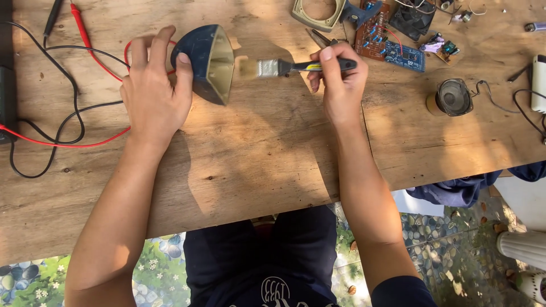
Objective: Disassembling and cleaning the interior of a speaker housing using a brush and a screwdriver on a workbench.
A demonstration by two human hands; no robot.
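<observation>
sitting nearest, the person's dark-clothed lap shows below the table edge, with pebbled ground beneath. the wooden table (256,165) is a plain plywood sheet, grainy and sun-dappled, bare where the forearms cross it. the left hand (152,91) lies over a dark blue cone-shaped housing (205,61), fingers spread and curled on its rounded back, thumb on the rim side, keeping it on its side with the pale, hollow mouth turned to the right. the right hand (340,79) pinches a small paintbrush (290,67) by its black handle, fingers closed around it; the metal ferrule and light bristles point left, tips just at the housing's mouth. red and black test leads (68,113) loop on the left, partly under the left hand. to the right sits a round speaker (452,98) with thin wires. farther off lie brown and blue circuit boards (392,42), a grey plastic frame (321,12) and a small black fan (414,17).
</observation>
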